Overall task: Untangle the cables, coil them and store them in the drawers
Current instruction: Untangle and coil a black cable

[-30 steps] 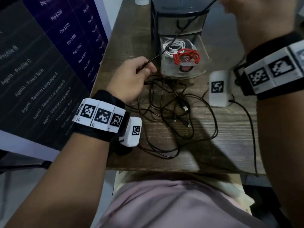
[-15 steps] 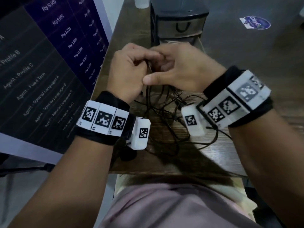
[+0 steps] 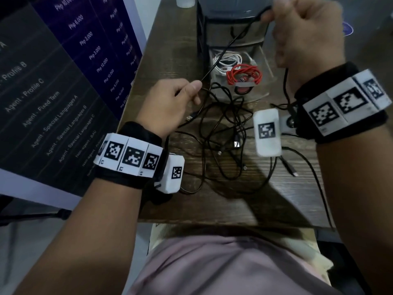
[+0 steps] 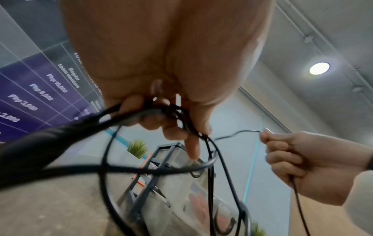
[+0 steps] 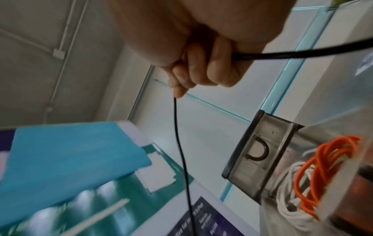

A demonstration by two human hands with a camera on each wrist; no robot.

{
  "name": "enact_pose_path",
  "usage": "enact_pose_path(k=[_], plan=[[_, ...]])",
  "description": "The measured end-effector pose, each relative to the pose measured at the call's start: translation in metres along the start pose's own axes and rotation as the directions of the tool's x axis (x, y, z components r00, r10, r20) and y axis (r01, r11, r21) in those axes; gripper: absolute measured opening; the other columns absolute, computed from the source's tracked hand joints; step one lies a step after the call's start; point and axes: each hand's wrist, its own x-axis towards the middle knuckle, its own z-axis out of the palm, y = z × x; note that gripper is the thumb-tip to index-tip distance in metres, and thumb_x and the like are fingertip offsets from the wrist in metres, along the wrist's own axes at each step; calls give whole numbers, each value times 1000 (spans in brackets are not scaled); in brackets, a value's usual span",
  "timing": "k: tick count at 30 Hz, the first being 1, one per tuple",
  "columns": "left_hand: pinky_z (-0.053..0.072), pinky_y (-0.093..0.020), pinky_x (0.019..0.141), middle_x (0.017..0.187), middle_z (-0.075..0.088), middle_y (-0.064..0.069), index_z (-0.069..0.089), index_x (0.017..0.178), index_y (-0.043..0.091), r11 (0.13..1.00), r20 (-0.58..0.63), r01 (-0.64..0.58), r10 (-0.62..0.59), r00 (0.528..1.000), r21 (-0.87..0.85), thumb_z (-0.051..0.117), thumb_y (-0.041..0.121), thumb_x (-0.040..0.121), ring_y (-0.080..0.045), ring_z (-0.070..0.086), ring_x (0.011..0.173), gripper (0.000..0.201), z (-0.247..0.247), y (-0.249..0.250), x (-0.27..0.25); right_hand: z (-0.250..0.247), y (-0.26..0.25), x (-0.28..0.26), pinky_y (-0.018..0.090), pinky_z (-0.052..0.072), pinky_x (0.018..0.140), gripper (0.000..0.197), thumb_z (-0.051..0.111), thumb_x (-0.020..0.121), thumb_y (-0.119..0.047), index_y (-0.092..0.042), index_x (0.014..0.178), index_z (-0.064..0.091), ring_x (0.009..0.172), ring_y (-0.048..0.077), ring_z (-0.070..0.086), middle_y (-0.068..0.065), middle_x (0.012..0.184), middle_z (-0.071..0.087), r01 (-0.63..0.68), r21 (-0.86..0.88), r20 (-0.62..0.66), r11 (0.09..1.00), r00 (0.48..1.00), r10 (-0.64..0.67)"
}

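A tangle of black cables (image 3: 223, 133) lies on the wooden table (image 3: 212, 201). My left hand (image 3: 170, 103) holds several loops of black cable (image 4: 177, 118) low, left of the drawers. My right hand (image 3: 304, 33) is raised in front of the drawer unit (image 3: 225, 24) and grips one black cable (image 3: 236, 37) stretched taut down to my left hand; its tail hangs below my fist (image 5: 201, 68). The lower drawer (image 3: 261, 90) stands pulled out, holding a coiled red cable (image 3: 244, 74) and a coiled white cable (image 3: 227, 59).
A dark purple price board (image 3: 70, 67) stands along the table's left edge. A white cup (image 3: 185, 2) sits behind the drawers. The upper drawer (image 5: 254, 154) with its dark handle is pushed in. The table's near edge runs just above my lap.
Half a second ago both hands were together over the tangle. My right hand has risen up and to the right, drawing a length of black cable out from my left hand.
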Motion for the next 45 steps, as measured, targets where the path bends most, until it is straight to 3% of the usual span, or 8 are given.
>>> enact_pose_path(k=[8, 14, 18, 22, 26, 29, 36, 45], plan=[[44, -26, 81, 95, 67, 5, 72, 104, 16, 985, -96, 146, -137, 986, 95, 49, 25, 102, -11, 61, 92, 25, -11, -20, 3, -27, 3, 11, 27, 29, 46, 16, 50, 71, -27, -17, 71, 38, 44, 11, 36, -5, 57, 40, 121, 213, -271, 969, 961, -60], [47, -32, 85, 101, 65, 2, 64, 95, 19, 959, -226, 282, -269, 936, 24, 39, 24, 104, -16, 59, 94, 26, -10, -30, 5, -28, 6, 13, 24, 27, 48, 22, 35, 95, -1, -14, 78, 41, 45, 12, 37, -6, 58, 52, 43, 386, -355, 921, 929, 106], [47, -36, 90, 106, 58, 4, 55, 106, 24, 966, -214, 260, -257, 942, -16, 45, 28, 101, -14, 56, 97, 12, -8, -21, 7, -26, 6, 6, 25, 35, 48, 23, 32, 103, -12, -16, 85, 46, 52, 12, 53, -2, 72, 70, -67, 198, -87, 978, 993, 86], [32, -51, 112, 132, 44, 6, 45, 130, 38, 995, -132, 95, -90, 987, 35, 57, 23, 79, -14, 45, 128, 54, 0, 3, 6, -9, -2, -6, 19, 34, 46, 27, 39, 104, -18, -21, 86, 58, 51, 4, 49, -7, 73, 63, -64, 19, 240, 998, 969, 57], [44, -21, 101, 123, 58, 7, 48, 138, 25, 995, 42, -60, 63, 997, -80, 63, 16, 84, -6, 55, 115, 57, 13, 29, 7, 3, -9, -11, 23, 28, 49, 24, 52, 96, -32, -24, 85, 72, 53, 8, 36, -10, 60, 47, -60, 2, 399, 998, 915, 54], [39, 0, 82, 112, 61, 10, 60, 124, 28, 996, 123, -65, 58, 991, 57, 67, 11, 88, -3, 58, 104, 41, 20, 24, 11, -1, -13, -11, 18, 34, 55, 22, 58, 95, -40, -27, 86, 73, 55, -1, 45, -13, 67, 62, 17, -23, 363, 1000, 932, -7], [53, -19, 85, 90, 72, 15, 75, 89, 30, 995, 7, 21, -20, 1000, -99, 62, -3, 88, 2, 66, 89, 35, 17, 3, 7, -30, 0, 5, 24, 19, 44, 24, 54, 98, -25, -21, 78, 67, 47, 9, 21, -11, 54, 32, -152, 175, 113, 973, 985, 133], [55, -40, 85, 90, 57, 8, 53, 53, 32, 989, -255, 21, -58, 965, -145, 71, -10, 67, -9, 59, 88, 48, 8, -22, 7, -44, 34, 15, 22, 23, 43, 27, 53, 99, -30, -19, 77, 66, 43, 10, 22, -8, 55, 32, -249, 331, -211, 910, 921, 328]])
